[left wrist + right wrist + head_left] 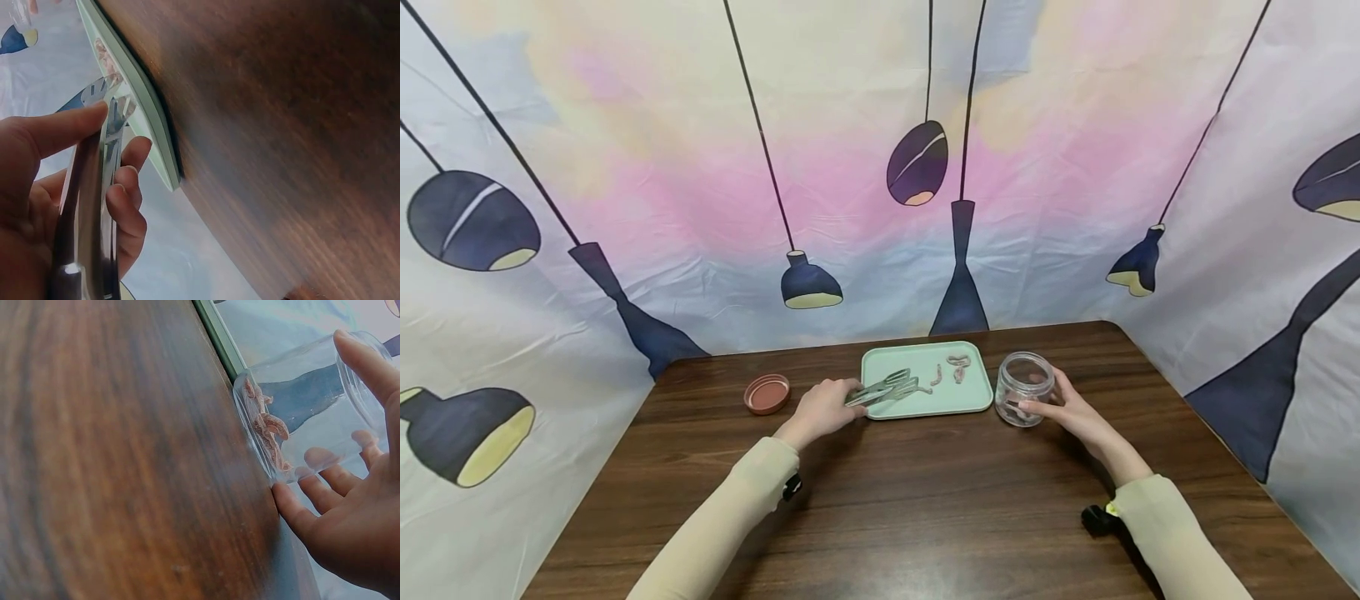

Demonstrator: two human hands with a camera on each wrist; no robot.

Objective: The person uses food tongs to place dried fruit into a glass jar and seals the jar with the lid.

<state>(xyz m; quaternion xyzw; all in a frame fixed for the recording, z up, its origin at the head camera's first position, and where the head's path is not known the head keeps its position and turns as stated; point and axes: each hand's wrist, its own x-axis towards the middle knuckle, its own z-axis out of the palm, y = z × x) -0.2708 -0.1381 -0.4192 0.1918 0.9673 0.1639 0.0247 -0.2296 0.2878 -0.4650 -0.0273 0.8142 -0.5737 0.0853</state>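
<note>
My left hand (pixel 826 408) grips a pair of metal tongs (pixel 891 388), thumb on one side and curled fingers on the other. The tongs reach over the left half of a pale green tray (pixel 966 398), their tips beside a small pinkish-brown strip (pixel 926 390); whether they touch it I cannot tell. A few more curled strips (pixel 958 361) lie toward the tray's right. At the tray's right end, my right hand (pixel 1075 414) holds an upright, lidless clear jar (pixel 1024 371) between thumb and fingers. Several similar strips (pixel 270 428) lie at the jar's bottom.
A reddish-brown round lid (pixel 767 394) lies on the dark wooden table (pixel 925 500), left of the tray. Behind the table hangs a cloth (pixel 850 167) printed with lamps, which also runs along both sides.
</note>
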